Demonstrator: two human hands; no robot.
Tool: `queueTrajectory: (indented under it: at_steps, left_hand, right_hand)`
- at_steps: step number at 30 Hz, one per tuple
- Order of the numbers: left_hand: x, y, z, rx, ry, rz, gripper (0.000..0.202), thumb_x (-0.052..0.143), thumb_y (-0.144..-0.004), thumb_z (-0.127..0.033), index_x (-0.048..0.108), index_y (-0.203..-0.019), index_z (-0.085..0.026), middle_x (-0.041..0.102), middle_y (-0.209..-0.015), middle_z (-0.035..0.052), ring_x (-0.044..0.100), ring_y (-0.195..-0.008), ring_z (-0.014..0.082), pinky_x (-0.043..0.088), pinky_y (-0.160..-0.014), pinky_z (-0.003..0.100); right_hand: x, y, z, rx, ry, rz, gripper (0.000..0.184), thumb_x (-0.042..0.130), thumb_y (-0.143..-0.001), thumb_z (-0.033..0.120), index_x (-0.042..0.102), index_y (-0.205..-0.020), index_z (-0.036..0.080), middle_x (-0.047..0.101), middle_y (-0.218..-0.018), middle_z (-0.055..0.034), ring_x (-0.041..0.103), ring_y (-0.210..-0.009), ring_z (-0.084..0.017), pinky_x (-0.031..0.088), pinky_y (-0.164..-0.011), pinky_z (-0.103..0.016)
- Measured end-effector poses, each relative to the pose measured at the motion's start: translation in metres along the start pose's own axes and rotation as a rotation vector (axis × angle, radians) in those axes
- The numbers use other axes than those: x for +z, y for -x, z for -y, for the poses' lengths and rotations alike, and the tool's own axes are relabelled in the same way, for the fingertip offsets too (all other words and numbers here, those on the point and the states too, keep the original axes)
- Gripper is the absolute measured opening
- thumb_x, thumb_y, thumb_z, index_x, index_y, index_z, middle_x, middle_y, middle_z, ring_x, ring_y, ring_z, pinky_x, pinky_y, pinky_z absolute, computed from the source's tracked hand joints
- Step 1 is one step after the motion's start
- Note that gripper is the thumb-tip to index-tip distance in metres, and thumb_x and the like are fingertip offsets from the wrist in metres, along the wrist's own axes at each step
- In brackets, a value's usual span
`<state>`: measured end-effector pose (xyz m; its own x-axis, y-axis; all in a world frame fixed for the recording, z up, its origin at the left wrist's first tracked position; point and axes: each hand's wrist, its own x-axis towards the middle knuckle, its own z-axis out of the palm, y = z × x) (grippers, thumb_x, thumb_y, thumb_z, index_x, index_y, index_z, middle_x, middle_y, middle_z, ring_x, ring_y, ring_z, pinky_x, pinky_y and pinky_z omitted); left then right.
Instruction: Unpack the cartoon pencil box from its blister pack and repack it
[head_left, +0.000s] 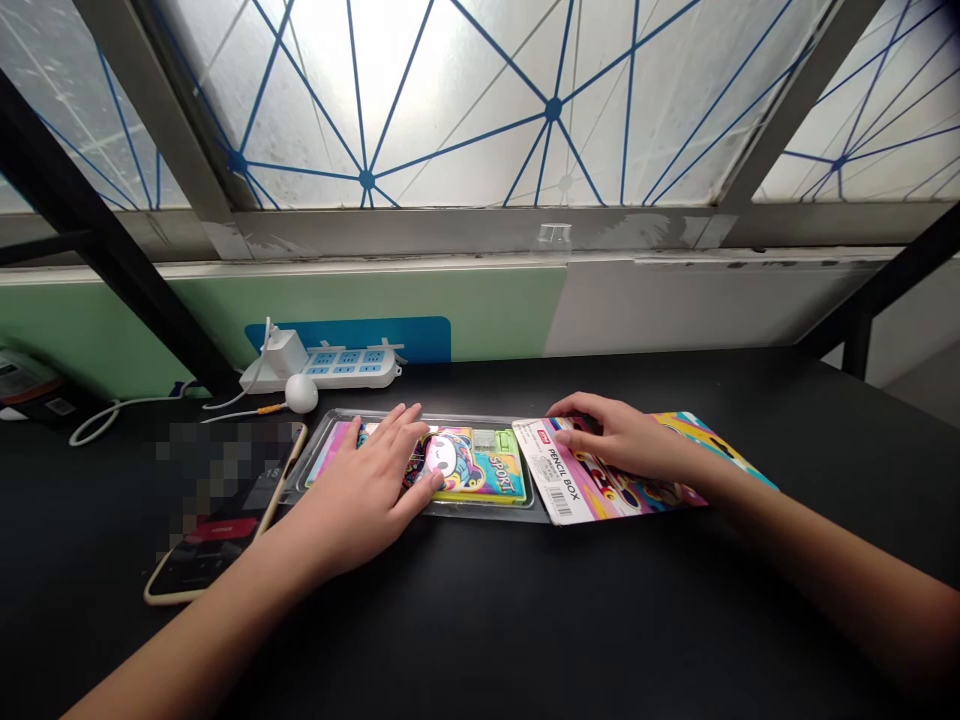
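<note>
A colourful pencil box point(487, 472) with a cartoon face and the word "SPORT" lies in a clear plastic tray point(534, 490) on the dark desk. Flat across its left half rests my left hand point(375, 490), fingers spread, hiding part of the print. A printed card point(564, 485) marked "PENCIL BOX", with a barcode, overlaps the tray's right end. My right hand point(619, 435) lies over the card, thumb on its face and index finger at the far edge, the two apart. The other fingers of that hand are hidden.
A phone point(232, 530) in a pale case lies left of the tray, partly blurred out. Behind it are a white power strip point(352, 368) with a plugged-in charger point(285, 352) and a round white object point(301, 393) on a cable. Black frame bars point(150, 240) flank the desk.
</note>
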<state>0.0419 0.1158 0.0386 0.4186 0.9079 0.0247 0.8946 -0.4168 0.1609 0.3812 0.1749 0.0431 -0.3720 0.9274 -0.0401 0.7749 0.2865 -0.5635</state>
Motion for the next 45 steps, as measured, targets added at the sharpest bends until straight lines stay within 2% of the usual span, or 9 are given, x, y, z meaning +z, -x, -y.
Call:
queueTrajectory:
  at_steps: [3, 6, 11, 28, 37, 41, 45]
  left_hand:
    - [0.002, 0.0, 0.0, 0.021, -0.028, 0.002, 0.06, 0.029, -0.105, -0.055, 0.029, -0.159, -0.03, 0.022, -0.168, 0.0069, 0.019, -0.156, 0.0318, 0.02, -0.118, 0.069]
    - [0.002, 0.0, 0.001, 0.034, -0.049, 0.008, 0.057, 0.027, -0.106, -0.055, 0.032, -0.158, -0.035, 0.019, -0.168, 0.0049, 0.018, -0.155, 0.0346, 0.022, -0.117, 0.07]
    - [0.001, 0.0, 0.001, 0.037, -0.064, 0.012, 0.057, 0.028, -0.105, -0.054, 0.034, -0.158, -0.035, 0.02, -0.168, 0.0056, 0.02, -0.155, 0.0356, 0.024, -0.116, 0.069]
    - [0.002, -0.002, 0.002, 0.043, -0.076, 0.014, 0.056, 0.028, -0.105, -0.054, 0.034, -0.158, -0.035, 0.021, -0.168, 0.0069, 0.021, -0.155, 0.0348, 0.026, -0.115, 0.07]
    - [0.003, -0.001, -0.006, 0.037, -0.038, 0.018, 0.057, 0.031, -0.105, -0.054, 0.037, -0.157, -0.033, 0.022, -0.168, 0.0066, 0.02, -0.155, 0.0359, 0.022, -0.117, 0.071]
    - [0.006, 0.001, -0.024, 0.026, 0.083, -0.015, 0.056, 0.035, -0.104, -0.052, 0.042, -0.155, -0.029, 0.022, -0.169, 0.007, 0.014, -0.156, 0.0363, 0.017, -0.118, 0.072]
    - [0.002, 0.01, -0.046, 0.054, 0.44, -0.065, 0.047, 0.041, -0.103, -0.051, 0.053, -0.146, -0.033, 0.021, -0.17, 0.0018, 0.018, -0.156, 0.0324, 0.025, -0.122, 0.06]
  right_hand:
    - [0.01, 0.001, 0.006, 0.038, -0.029, 0.012, 0.051, 0.06, -0.085, 0.068, 0.068, -0.109, 0.024, 0.07, -0.092, -0.004, 0.063, -0.082, -0.023, 0.046, -0.068, -0.034]
    - [0.011, -0.001, 0.003, 0.067, -0.081, 0.014, 0.047, 0.062, -0.083, 0.066, 0.069, -0.101, 0.023, 0.066, -0.08, -0.001, 0.059, -0.072, -0.02, 0.042, -0.06, -0.031]
    - [0.004, -0.004, -0.005, 0.116, -0.092, 0.041, 0.045, 0.067, -0.079, 0.065, 0.069, -0.096, 0.023, 0.063, -0.074, 0.0008, 0.056, -0.067, -0.018, 0.039, -0.057, -0.029]
    - [-0.003, -0.002, -0.005, 0.082, -0.048, -0.02, 0.044, 0.07, -0.078, 0.064, 0.07, -0.096, 0.024, 0.07, -0.085, -0.0018, 0.063, -0.077, -0.022, 0.045, -0.064, -0.032]
    - [0.008, 0.005, 0.013, 0.085, -0.045, -0.055, 0.04, 0.067, -0.082, 0.059, 0.069, -0.1, 0.024, 0.068, -0.085, -0.0016, 0.06, -0.074, -0.021, 0.043, -0.062, -0.032]
    - [0.018, 0.006, 0.022, 0.032, -0.017, -0.058, 0.038, 0.064, -0.086, 0.058, 0.068, -0.099, 0.023, 0.068, -0.096, -0.0047, 0.061, -0.081, -0.022, 0.045, -0.069, -0.033]
    - [0.023, 0.007, 0.031, -0.02, 0.003, -0.041, 0.042, 0.061, -0.088, 0.061, 0.068, -0.103, 0.022, 0.066, -0.107, -0.0072, 0.061, -0.089, -0.023, 0.046, -0.075, -0.035]
